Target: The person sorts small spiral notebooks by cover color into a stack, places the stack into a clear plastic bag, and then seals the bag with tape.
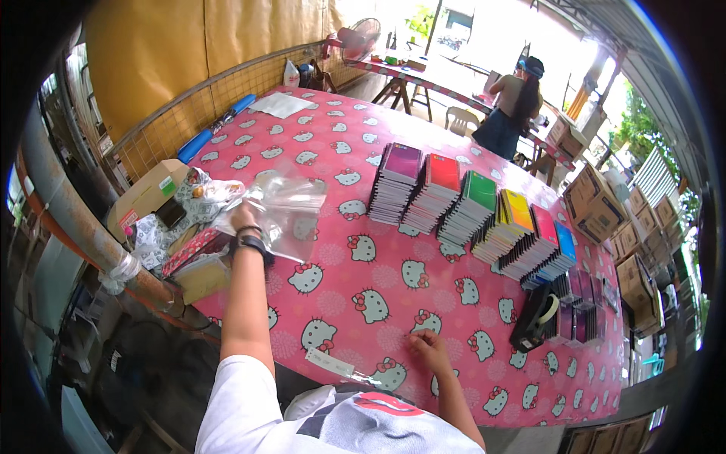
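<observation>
On the left side of the table, my left hand (243, 217) reaches into a pile of clear plastic bags (291, 203). Its fingers are closed on a bag and partly covered by the film. My right hand (429, 351) rests near the table's front edge with its fingers curled together and nothing visible in them. A white paper strip (330, 363) lies between my arms, close to the edge. To the right stand tall stacks of notebooks in a slanting row: purple (399, 163), red (442, 172), green (479, 189), yellow (516, 210), pink (542, 227) and blue (564, 244).
A black tape dispenser (534, 318) stands beside bundled purple notebooks (578, 306). Patterned wrapping, boxes and a cardboard piece (140, 198) crowd the left edge near a rusty post (94, 208). A blue roll (219, 127) lies far left. Another person (514, 106) stands at a further table; cartons (594, 203) are stacked right.
</observation>
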Demonstrator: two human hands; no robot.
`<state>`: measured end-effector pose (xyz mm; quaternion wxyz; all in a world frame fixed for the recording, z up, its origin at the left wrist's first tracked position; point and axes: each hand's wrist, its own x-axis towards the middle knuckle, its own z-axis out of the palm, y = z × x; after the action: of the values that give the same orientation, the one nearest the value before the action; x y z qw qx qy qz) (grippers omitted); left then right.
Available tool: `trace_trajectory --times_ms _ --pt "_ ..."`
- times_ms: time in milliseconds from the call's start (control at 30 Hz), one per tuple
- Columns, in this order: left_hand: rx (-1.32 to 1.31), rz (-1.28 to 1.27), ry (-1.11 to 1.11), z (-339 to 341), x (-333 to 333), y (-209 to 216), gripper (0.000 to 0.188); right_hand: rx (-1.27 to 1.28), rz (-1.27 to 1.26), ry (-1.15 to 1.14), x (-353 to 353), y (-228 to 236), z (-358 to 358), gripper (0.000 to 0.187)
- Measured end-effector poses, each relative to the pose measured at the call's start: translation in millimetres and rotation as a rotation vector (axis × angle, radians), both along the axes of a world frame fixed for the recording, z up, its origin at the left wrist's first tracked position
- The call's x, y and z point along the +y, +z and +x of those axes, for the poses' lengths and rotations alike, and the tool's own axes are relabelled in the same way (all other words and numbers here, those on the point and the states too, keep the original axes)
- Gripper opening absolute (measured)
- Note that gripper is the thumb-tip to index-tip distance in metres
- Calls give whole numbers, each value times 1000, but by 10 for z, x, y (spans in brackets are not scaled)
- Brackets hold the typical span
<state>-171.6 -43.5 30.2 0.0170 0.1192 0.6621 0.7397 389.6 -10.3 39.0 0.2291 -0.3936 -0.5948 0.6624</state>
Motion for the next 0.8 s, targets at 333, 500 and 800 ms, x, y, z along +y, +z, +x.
trace_trajectory --times_ms 333,500,800 --pt "-47 -95 -391 1108 -20 519 13 42 121 167 91 340 -464 20" --pt "-59 -43 -682 2668 -41 446 11 296 6 -66 -63 711 -874 19" --pt "-530 63 -700 3604 -137 -49 14 82 -82 -321 197 -184 -386 20"
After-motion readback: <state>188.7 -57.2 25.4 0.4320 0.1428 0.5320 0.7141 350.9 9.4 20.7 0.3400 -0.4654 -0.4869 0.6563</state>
